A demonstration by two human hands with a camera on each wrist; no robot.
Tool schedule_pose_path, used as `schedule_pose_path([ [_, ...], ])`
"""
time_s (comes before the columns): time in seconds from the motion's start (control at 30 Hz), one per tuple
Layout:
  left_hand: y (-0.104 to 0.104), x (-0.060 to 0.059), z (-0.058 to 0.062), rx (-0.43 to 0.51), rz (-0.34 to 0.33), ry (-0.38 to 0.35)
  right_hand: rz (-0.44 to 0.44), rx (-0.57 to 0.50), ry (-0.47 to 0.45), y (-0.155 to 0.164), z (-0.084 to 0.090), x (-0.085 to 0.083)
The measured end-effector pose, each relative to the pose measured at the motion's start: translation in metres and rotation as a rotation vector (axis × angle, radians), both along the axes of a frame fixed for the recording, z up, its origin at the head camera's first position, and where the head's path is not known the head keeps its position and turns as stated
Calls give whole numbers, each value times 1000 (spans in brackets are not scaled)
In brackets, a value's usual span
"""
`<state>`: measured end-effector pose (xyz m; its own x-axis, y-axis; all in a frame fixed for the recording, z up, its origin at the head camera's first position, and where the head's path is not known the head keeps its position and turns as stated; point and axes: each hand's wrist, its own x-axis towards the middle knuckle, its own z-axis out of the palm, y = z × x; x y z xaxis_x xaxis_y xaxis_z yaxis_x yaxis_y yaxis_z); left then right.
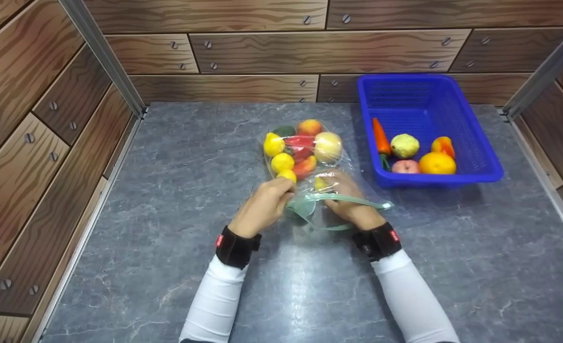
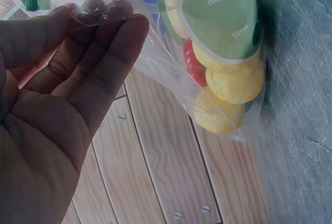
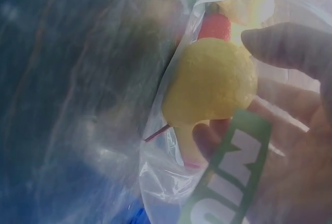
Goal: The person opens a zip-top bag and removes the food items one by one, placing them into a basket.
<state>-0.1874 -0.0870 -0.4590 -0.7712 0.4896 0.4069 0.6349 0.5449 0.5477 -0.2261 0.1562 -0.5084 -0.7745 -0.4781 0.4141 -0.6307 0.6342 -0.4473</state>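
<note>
1. Left hand [image 1: 266, 204] pinches the mouth edge of a clear plastic bag [image 1: 310, 162] mid-tabletop [image 1: 167, 190].
2. The crinkly bag holds round yellow, red and green fruit; some blur behind the film.
3. Right hand [image 1: 353, 200] curls around the bag's green-striped opening, fingertips hidden.
4. Far right, a blue mesh basket [image 1: 472, 128].

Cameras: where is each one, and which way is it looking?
Head: worn on the head, looking forward and down at the grey table, blue basket, both hands and white sleeves.
Left wrist: on the left wrist, looking along the left hand, which pinches the clear bag.
Right wrist: on the right wrist, close on the right hand, fingers inside the bag by a yellow fruit.
Shared: all three show the bag of fruit.
</note>
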Motion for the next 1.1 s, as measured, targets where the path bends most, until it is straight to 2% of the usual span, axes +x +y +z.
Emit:
schedule_pose_path([
  [0.33, -1, 2, 1, 16, -14, -4, -4, 49, -199, 2, 6, -1],
  [0.53, -1, 1, 1, 24, -19, -5, -10, 49, -166, 0, 9, 2],
  [0.7, 0, 0, 1, 30, -23, -1, -24, 42, -185, 0, 19, 9],
  [0.93, 0, -1, 0, 28, -21, 6, 32, 1, -172, 0, 34, 22],
  [1.1, -1, 0, 1, 28, -20, 17, 88, 14, -169, 0, 45, 30],
])
